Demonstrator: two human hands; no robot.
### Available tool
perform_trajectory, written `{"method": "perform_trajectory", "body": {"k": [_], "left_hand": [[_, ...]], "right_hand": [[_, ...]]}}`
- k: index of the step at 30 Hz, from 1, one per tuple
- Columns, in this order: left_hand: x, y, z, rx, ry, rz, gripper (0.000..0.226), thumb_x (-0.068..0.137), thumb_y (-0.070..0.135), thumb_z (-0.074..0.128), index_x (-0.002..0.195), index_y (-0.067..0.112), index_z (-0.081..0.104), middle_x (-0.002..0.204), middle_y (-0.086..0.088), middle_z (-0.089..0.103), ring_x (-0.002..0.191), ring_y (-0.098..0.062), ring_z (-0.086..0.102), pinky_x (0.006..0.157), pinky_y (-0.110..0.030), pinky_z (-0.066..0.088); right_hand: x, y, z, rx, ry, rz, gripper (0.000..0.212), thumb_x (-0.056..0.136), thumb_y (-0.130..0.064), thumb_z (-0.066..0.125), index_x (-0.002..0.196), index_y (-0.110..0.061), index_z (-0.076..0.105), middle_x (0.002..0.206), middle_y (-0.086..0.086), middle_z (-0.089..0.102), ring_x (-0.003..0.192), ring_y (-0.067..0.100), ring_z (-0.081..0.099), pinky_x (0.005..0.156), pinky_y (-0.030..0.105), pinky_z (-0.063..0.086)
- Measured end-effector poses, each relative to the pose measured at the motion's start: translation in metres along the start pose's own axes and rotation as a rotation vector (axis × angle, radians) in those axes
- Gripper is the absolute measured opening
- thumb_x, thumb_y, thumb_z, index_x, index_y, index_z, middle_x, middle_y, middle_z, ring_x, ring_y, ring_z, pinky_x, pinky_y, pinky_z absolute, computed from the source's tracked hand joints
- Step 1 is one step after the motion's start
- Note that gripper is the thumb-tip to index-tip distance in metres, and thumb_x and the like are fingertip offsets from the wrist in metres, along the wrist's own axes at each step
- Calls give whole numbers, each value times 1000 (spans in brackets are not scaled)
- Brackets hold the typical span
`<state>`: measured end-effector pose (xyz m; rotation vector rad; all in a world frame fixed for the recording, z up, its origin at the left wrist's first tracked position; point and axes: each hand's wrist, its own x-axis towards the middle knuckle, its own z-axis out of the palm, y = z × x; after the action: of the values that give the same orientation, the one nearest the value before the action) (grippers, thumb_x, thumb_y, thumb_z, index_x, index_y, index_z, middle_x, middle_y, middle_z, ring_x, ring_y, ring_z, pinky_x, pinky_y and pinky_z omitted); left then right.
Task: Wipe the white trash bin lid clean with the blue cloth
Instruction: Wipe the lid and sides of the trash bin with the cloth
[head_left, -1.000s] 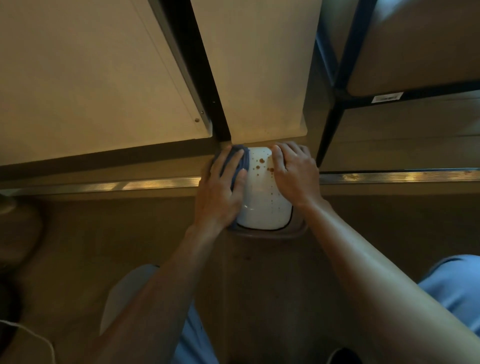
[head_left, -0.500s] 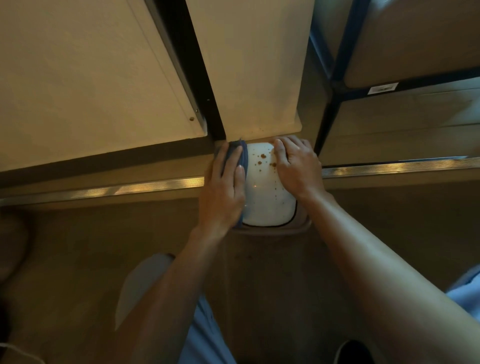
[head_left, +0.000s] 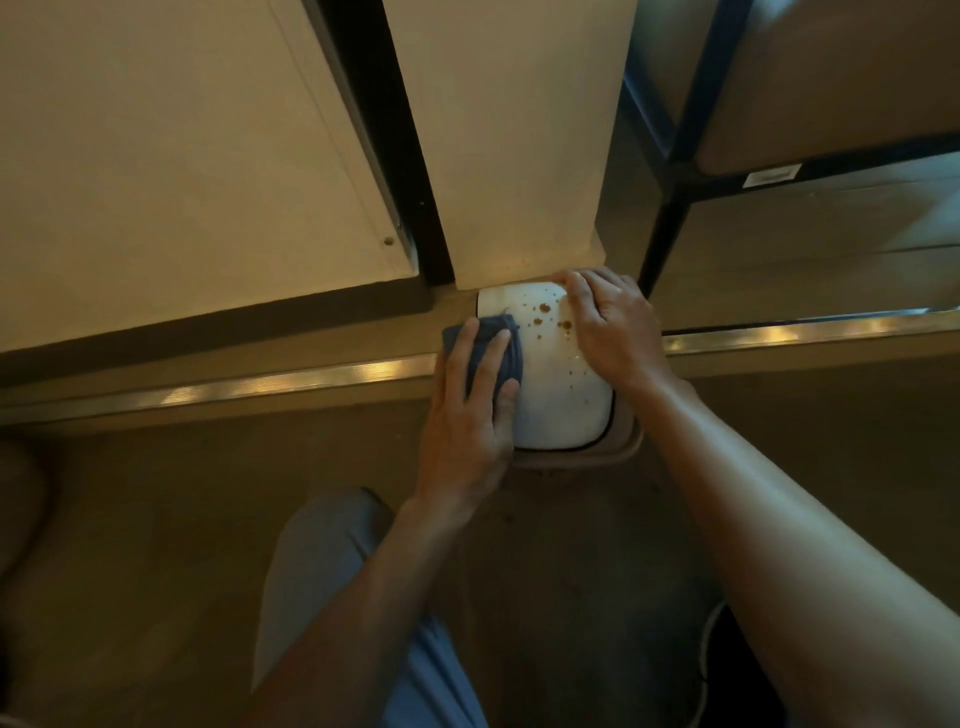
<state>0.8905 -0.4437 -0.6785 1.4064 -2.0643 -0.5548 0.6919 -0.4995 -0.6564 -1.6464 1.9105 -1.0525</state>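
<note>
The white trash bin lid (head_left: 558, 395) lies low in the middle of the view, set into the tan rim (head_left: 626, 441) of the bin, with its far edge tucked against the foot of a pale wall panel (head_left: 514, 145). Brown spots and droplets (head_left: 544, 307) are scattered over the far right part of the lid; the near half looks mostly clean.

The left hand (head_left: 470, 415) lies flat over the lid's left edge, pressing the blue cloth (head_left: 493, 353) down. Its fingers (head_left: 485, 364) are stretched out and spread across the bunched cloth rather than curled around it, so the cloth is held under the palm and fingers against the lid. Part of the cloth sticks out beyond the fingertips toward the far left corner of the lid.

The right hand (head_left: 615, 332) rests on the lid's right side, fingers loosely bent and laid over the far right corner, seemingly steadying the bin; it holds nothing, though the dim light makes the exact contact hard to judge.

A shiny metal floor strip (head_left: 291, 382) runs left to right behind the hands. The person's grey-blue trouser leg (head_left: 322, 561) shows below on the brown floor (head_left: 156, 493).
</note>
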Motion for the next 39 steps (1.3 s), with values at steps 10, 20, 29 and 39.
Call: {"method": "perform_trajectory", "body": {"k": [10,20,29,39], "left_hand": [[109,18,-24,59,-120,-225,38,106,51,31,119,35,64,114,7,63,104,-14,60,84,-39,45],[59,6,-9,81,85,-53,47,110,42,32,152,25,44,155,1,42,141,-16,41,104,-27,36],[-23,-1,9,97,57,21,57,107,24,54,159,17,34,170,-7,15,157,-39,10,118,-63,33],[99,11,-20,159,-62,-108,44,108,50,26,133,35,59,126,7,60,116,-17,56,87,-34,43]], "right_hand": [[-1,-6,-6,-23,-36,18,40,111,-37,34,128,-25,68,131,-9,63,126,13,50,101,33,38],[-3,-6,1,-28,0,27,40,109,-41,33,124,-29,68,127,-10,64,123,12,51,100,38,41],[-1,3,2,-9,-18,19,43,107,-48,31,125,-33,67,128,-13,63,123,9,50,93,32,35],[-1,0,2,3,25,-6,40,108,-41,34,123,-30,69,126,-11,65,120,11,50,90,30,33]]}}
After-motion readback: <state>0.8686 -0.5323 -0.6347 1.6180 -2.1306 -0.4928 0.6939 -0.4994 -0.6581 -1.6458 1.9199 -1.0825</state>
